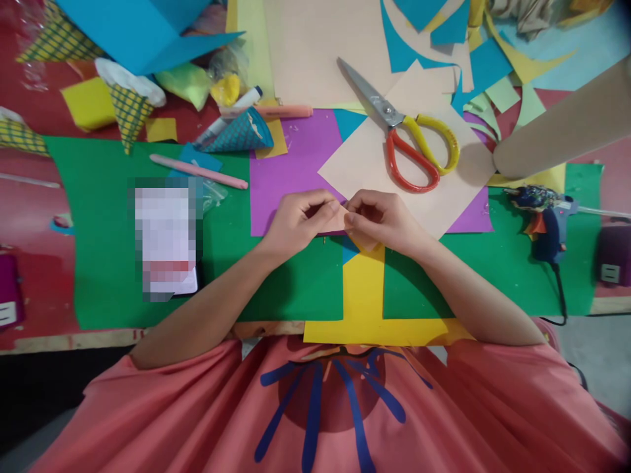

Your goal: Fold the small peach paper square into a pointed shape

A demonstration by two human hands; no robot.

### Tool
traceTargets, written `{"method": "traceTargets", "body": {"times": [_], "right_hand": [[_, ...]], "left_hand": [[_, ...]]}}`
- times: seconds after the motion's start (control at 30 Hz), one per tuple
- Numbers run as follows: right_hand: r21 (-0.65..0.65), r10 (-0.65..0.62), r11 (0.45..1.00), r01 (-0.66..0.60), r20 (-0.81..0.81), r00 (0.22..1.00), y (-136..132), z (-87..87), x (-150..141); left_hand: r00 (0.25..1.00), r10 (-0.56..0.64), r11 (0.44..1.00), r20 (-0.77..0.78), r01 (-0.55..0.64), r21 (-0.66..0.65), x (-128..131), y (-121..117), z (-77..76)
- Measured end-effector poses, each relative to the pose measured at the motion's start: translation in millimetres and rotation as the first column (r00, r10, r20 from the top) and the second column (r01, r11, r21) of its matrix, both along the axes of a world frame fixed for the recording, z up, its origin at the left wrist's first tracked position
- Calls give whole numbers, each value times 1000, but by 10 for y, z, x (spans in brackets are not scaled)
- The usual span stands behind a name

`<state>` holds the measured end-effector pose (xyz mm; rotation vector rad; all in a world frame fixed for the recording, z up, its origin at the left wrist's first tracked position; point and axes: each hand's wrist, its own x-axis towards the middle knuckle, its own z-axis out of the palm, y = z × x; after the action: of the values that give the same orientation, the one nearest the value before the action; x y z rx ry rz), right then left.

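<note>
My left hand [305, 220] and my right hand [382, 220] meet over the table, thumbs and fingers pinched on a small piece of peach paper [335, 225]. A pointed lower part of the paper shows beneath my right hand; the rest is hidden by my fingers. Just beyond my hands lies a larger peach sheet [365, 161]. Scissors [394, 121] with one red and one yellow handle rest on it, blades pointing away to the left. Under my hands are a purple sheet [280, 177] and a yellow paper strip [363, 289].
Green sheets [108, 263] cover the near table. At left are a blurred-out phone [167, 236], a pink pen [197, 171] and a blue checked cone [241, 133]. A glue gun [552, 226] and a beige tube [566, 125] lie right. Paper scraps [444, 39] fill the back.
</note>
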<state>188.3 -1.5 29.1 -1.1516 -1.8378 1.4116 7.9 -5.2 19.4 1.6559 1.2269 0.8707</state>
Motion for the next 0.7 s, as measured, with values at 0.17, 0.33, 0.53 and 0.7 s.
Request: {"method": "traceTargets", "body": {"times": [0.17, 0.33, 0.53, 0.7], "right_hand": [[-13, -37, 999, 37, -2, 999, -65, 8, -75], [-139, -49, 989, 48, -1, 999, -47, 43, -87], [-223, -116, 970, 93, -93, 989, 10, 12, -33], [-268, -137, 961, 71, -235, 962, 6, -13, -38]], "left_hand": [[999, -2, 998, -41, 5, 60, 5, 0, 3], [999, 27, 992, -47, -21, 125, 21, -2, -23], [983, 162, 976, 85, -172, 136, -21, 32, -101], [985, 169, 970, 23, -170, 174, -19, 27, -110]]}}
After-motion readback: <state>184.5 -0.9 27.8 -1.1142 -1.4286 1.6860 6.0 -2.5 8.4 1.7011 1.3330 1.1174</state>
